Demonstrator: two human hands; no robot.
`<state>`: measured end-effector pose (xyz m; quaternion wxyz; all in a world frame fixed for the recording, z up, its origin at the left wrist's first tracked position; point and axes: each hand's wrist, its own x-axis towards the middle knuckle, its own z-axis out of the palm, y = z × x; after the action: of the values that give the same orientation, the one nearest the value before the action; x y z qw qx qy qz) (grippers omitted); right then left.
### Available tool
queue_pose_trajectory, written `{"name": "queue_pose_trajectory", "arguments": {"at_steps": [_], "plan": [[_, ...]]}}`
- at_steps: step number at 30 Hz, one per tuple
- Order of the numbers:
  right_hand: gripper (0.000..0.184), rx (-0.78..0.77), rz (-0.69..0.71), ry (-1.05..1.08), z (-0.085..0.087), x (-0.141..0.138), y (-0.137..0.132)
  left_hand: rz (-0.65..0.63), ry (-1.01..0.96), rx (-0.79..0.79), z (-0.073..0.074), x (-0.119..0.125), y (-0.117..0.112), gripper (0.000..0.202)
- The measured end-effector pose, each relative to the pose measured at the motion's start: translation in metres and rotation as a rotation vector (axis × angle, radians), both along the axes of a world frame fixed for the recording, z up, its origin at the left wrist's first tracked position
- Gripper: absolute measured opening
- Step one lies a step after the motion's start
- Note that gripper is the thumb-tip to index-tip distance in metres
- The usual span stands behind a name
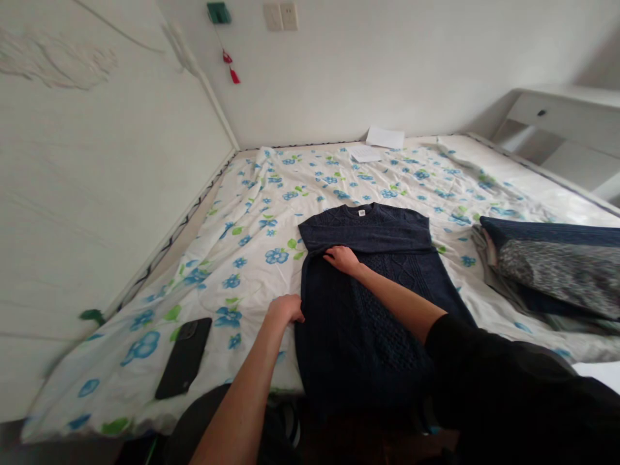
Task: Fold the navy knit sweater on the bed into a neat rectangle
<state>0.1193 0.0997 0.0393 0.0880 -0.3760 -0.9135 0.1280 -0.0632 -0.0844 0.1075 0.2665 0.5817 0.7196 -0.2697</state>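
Observation:
A dark navy cable-knit sweater lies spread on the bed, its collar and white label facing the wall. Its sleeves are folded across the chest in a flat band. My left hand is at the sweater's left edge, fingers curled over the edge and partly hidden. Below the folded sleeve, my right hand rests on the left part of the sweater, fingers extended over the knit. The sweater's lower end hangs toward me at the bed's near edge, in shadow.
A black phone lies on the floral sheet to the left. Folded clothes are stacked at the right. Papers lie near the wall. A white piece of furniture stands at the far right.

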Motion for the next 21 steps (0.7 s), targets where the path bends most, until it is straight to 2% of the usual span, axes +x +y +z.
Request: {"name": "queue_pose_trajectory", "arguments": {"at_steps": [2,4,6,9,12,14,16,21], "plan": [[0.036,-0.018,0.024,0.074,0.002,0.033,0.005,0.026,-0.021,-0.011,-0.002,-0.005,0.001,0.032],[0.036,-0.012,-0.057,0.127,0.001,0.082,0.013,0.045,-0.038,-0.031,-0.002,-0.011,0.003,0.024],[0.036,0.015,-0.243,0.175,-0.003,0.145,0.023,0.065,-0.051,-0.056,-0.002,-0.017,0.003,0.021],[0.031,0.023,-0.612,0.207,-0.013,0.243,0.042,0.102,-0.073,-0.07,0.0,-0.022,0.003,0.021],[0.032,-0.08,-0.873,0.199,-0.021,0.31,0.058,0.129,-0.093,-0.069,0.005,-0.022,0.002,0.021],[0.036,-0.196,-0.963,0.222,-0.025,0.327,0.064,0.141,-0.107,-0.067,0.009,-0.019,0.0,0.024],[0.04,-0.279,-1.012,0.238,-0.026,0.327,0.069,0.156,-0.121,-0.062,0.012,-0.016,-0.001,0.028],[0.032,-0.312,-1.015,0.147,-0.027,0.317,0.078,0.204,-0.143,-0.05,0.016,-0.012,-0.003,0.032]]}}
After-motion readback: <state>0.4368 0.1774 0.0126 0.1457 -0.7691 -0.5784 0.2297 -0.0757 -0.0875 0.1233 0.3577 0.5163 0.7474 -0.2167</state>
